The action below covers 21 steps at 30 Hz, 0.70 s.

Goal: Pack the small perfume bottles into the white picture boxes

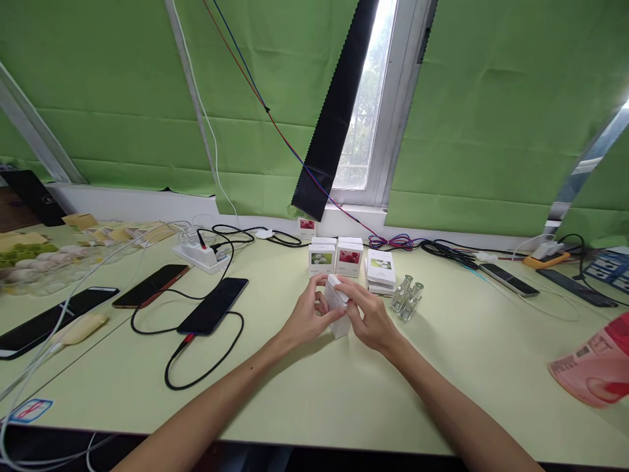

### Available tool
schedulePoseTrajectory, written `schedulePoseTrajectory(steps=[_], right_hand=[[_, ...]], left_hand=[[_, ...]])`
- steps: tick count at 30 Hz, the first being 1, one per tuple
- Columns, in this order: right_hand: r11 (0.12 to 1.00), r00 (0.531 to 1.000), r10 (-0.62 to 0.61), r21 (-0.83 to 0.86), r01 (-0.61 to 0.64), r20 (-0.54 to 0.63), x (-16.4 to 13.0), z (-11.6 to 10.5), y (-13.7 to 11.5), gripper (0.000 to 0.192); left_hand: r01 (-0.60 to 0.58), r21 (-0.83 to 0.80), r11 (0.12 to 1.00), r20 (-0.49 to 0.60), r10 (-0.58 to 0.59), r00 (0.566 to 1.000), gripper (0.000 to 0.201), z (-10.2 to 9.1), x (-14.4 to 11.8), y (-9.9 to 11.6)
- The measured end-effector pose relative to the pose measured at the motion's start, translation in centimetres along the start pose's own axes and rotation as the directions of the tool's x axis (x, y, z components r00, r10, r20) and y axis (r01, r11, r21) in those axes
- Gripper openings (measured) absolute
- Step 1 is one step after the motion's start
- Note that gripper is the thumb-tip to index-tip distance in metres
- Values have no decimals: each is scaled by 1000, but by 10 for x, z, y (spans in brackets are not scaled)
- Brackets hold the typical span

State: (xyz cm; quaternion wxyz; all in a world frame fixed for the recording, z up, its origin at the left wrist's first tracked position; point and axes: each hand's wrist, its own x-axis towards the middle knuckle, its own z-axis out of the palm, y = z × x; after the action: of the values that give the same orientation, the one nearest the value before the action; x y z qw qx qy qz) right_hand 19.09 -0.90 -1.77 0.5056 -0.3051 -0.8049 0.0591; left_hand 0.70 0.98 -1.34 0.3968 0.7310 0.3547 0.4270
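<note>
Both hands meet over the middle of the pale green desk (314, 387), closed around one small white box (338, 308) that stands with its lower end touching the desk. The left hand (307, 318) cups its near-left side, and the right hand (371, 318) lays its fingers (350, 292) over the top edge, a grip that seems meant to steady the box while its top flap is worked; whether the flap is open cannot be told. No writing on this box can be read. Just right of the box two small clear glass bottles (407, 296) stand close together, apart from the hands. Just beyond the box more white boxes stand upright with their picture faces toward the camera: one with a pale flower panel (322, 257), one with a red panel (350, 257), and to their right a stack with a green panel (381, 267); their small print is too fine to read. Left of the box a dark phone (213, 305) lies face up on a black cable (196, 367), seemingly charging from the white power strip (201, 255) beyond it. Far right of the box, a pink packet (592, 367) shows lettering too blurred to make out.
</note>
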Motion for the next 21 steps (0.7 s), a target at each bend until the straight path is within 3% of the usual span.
schedulePoseTrajectory(steps=[21], right_hand=[[1000,1000,-15,-25,15,-6,0,0,0,49]], left_hand=[[-67,156,985,-16,70,997,61,-2,1,-3]])
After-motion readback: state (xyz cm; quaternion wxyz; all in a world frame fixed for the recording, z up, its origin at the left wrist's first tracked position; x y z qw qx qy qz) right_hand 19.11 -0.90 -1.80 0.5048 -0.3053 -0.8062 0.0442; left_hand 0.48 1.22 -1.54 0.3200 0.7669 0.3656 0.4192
